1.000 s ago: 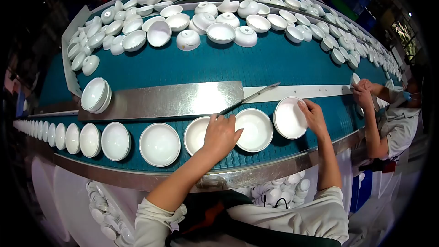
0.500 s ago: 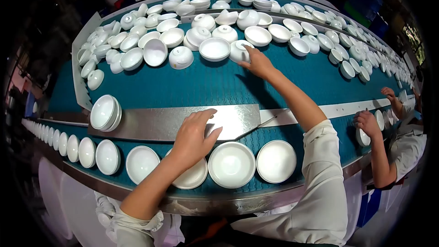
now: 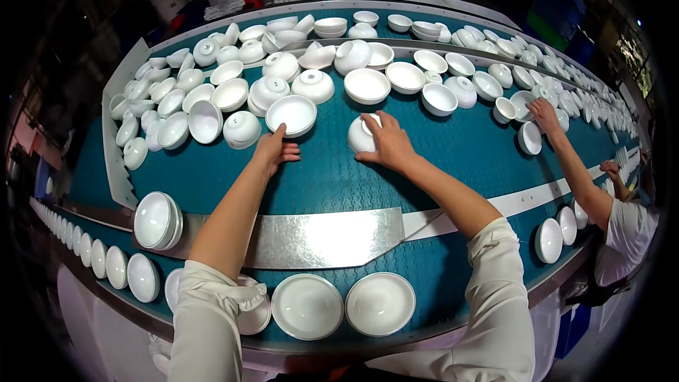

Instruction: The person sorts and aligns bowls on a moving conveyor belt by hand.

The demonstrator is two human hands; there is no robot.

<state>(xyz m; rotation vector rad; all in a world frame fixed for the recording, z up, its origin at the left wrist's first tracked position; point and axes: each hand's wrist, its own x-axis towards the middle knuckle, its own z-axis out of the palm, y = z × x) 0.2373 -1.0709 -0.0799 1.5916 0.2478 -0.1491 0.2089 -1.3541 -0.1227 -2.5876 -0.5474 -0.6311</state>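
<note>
My left hand (image 3: 274,150) is at the near edge of an upright white bowl (image 3: 291,114), with the thumb against its rim and the fingers curled below it. To its right, my right hand (image 3: 387,143) grips an upside-down white bowl (image 3: 359,136), fingers over its base and thumb low on its near side. Both bowls are at the front of a crowd of white bowls on the green belt (image 3: 318,170). Just beyond my right hand sits another upright bowl (image 3: 367,86).
A metal plate (image 3: 325,237) divides the wide belt from a narrow near lane, where bowls (image 3: 380,304) stand in a row. A small stack of bowls (image 3: 154,221) rests on the plate's left end. At right, a co-worker's hand (image 3: 543,114) reaches among bowls.
My left hand has moved from above the metal plate forward to the upright bowl. My right hand has drawn the overturned bowl nearer. The near-lane bowls have shifted, and the co-worker's hand has reached forward.
</note>
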